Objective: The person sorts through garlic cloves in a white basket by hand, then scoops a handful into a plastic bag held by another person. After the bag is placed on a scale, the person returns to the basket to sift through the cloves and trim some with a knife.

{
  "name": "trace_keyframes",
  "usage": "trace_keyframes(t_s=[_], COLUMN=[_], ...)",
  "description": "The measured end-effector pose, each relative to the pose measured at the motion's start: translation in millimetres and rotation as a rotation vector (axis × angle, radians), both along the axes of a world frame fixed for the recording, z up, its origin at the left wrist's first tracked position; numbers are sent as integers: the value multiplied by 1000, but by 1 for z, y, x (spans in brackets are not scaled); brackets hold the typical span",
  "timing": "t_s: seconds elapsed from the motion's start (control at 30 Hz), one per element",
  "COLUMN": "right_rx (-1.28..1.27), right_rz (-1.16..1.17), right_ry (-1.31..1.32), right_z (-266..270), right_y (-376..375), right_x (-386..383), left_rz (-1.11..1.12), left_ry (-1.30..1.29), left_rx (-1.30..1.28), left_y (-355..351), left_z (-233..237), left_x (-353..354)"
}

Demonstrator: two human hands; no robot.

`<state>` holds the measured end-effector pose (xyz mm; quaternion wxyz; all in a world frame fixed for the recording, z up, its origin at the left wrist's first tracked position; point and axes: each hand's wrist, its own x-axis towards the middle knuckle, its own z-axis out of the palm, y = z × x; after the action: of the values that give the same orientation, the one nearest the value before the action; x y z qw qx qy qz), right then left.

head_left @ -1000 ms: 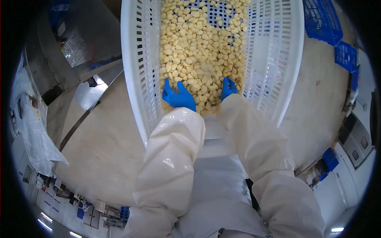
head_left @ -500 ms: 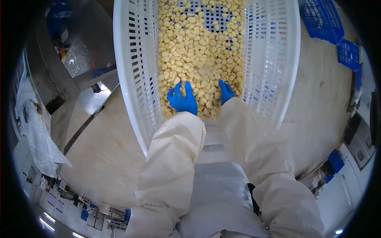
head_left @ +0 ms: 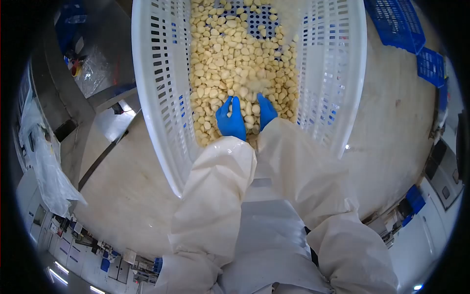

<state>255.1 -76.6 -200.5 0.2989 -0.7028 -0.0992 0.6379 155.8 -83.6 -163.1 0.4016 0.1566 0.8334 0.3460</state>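
Observation:
Pale yellow rounded pieces (head_left: 220,68), which look like peeled garlic cloves, are heaped in a white slotted plastic basket (head_left: 149,83). My blue-gloved left hand (head_left: 231,118) rests in the near part of the heap, thumb and fingers apart, with its fingertips among the cloves. Just right of it, my blue-gloved right hand (head_left: 266,111) touches the heap with its fingers extended, partly hidden by the sleeve. A few cloves lie between the two hands. Neither hand is visibly closed around anything. A patch of cloves ahead of the hands is blurred.
The basket stands on a pale worktop (head_left: 129,191). Blue perforated crates (head_left: 399,24) sit at the upper right. To the left are a metal bin with clear plastic (head_left: 93,73) inside and a hanging plastic sheet (head_left: 46,166). The basket's perforated floor shows at its far end.
My hands have come closer together, the right one shifting left and the left one slightly right. The cloves around them have shifted. The basket appears slightly further left in view.

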Motion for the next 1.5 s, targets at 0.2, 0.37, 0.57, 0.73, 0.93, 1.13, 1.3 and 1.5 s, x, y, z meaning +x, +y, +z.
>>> trace_keyframes(t_s=[0.2,0.37,0.57,0.73,0.93,1.13,1.3,1.5], right_rx=[-239,-112,129,-15,339,476,559,671], right_rz=[-218,-50,-123,-297,-127,-61,-18,-28], right_ry=[485,801,435,457,78,-79,-146,-200], right_z=[-4,44,-12,43,83,143,210,285], right_y=[6,16,-4,23,25,32,36,39], right_x=[2,8,-6,-5,-13,-16,-30,-34], left_rz=[29,95,208,323,243,261,232,161], left_ry=[-190,-471,-662,-853,-1004,-1123,-1130,-1243], left_rx=[97,78,147,184,298,338,347,460], left_y=[-1,0,14,26,35,45,53,55], left_z=[-21,-21,4,27,63,135,211,270], left_x=[1,-1,4,9,2,0,-8,-16])
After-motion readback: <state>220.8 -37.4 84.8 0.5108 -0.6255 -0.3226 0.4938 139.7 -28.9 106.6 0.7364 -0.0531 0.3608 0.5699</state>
